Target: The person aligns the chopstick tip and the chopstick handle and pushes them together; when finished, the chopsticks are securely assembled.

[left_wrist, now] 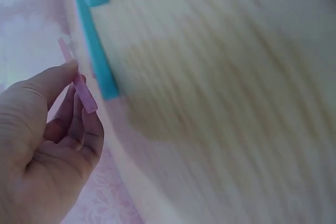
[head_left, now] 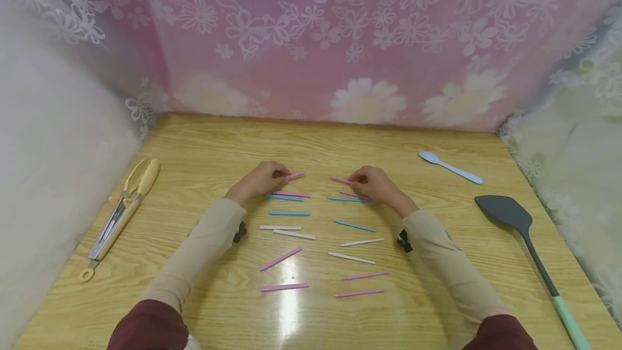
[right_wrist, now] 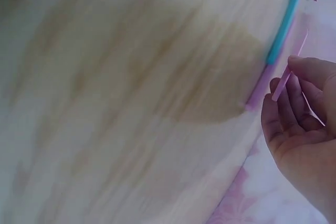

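Observation:
Between thumb and fingers my left hand (head_left: 264,178) pinches a thin pink stick (left_wrist: 85,94), level with the far end of the left column of sticks. My right hand (head_left: 378,185) likewise holds a pink stick (right_wrist: 283,83) above the far end of the right column. Just below the left hand, another pink stick (head_left: 297,195) lies against a blue stick (head_left: 290,199). Near the right fingers are a pink stick (head_left: 349,194) and a blue stick (head_left: 344,199), partly overlapped by that hand in the head view. Closer to me, both columns continue with blue, white and pink sticks.
Tongs (head_left: 119,215) with yellow tips lie at the left of the wooden table (head_left: 233,139). On the right are a light blue spoon (head_left: 452,168) and a dark spatula (head_left: 510,215) with a green handle end. A pink flowered cloth (head_left: 291,69) hangs behind.

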Motion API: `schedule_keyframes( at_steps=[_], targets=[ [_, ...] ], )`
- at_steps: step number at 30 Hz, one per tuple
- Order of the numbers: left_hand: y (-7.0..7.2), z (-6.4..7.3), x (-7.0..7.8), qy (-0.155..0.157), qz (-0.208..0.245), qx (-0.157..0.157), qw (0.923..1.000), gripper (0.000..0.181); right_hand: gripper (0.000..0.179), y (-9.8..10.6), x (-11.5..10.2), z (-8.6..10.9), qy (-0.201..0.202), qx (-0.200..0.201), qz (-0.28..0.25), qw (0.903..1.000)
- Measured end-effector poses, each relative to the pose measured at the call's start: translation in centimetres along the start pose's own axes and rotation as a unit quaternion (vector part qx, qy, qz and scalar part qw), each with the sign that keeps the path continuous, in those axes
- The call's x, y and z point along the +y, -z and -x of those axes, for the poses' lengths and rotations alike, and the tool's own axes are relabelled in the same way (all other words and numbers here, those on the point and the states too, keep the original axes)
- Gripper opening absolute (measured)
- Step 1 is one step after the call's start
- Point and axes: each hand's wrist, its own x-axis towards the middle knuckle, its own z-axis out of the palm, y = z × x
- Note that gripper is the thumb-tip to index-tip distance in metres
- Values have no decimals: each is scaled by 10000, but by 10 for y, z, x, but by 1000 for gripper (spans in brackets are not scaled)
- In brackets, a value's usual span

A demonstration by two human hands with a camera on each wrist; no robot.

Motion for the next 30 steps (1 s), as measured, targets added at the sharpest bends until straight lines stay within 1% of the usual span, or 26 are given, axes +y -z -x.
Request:
schedule_keyframes(
  at_steps=[5,9,12,16,20,25,30],
  targets=[
    [-1,2,8,-215,247,140,9994,25,15,1,-7,2,142,261,-243,9993],
    [-2,1,15,-481,264,223,9982,25,15,3,-16,4,225,432,-456,9978],
    [-4,1,19,-613,233,278,9975,25,16,4,-21,6,222,427,-597,9971],
    [-5,0,23,-640,265,250,9973,25,16,5,-26,6,193,359,-692,9968],
    [-6,-1,25,-669,304,219,9971,25,15,5,-28,6,263,324,-657,9970],
    [-6,-1,25,-671,329,200,9970,25,16,5,-31,6,332,308,-667,9967],
    [-7,0,25,-605,330,195,9974,26,16,5,-34,7,323,260,-695,9967]
  ],
)
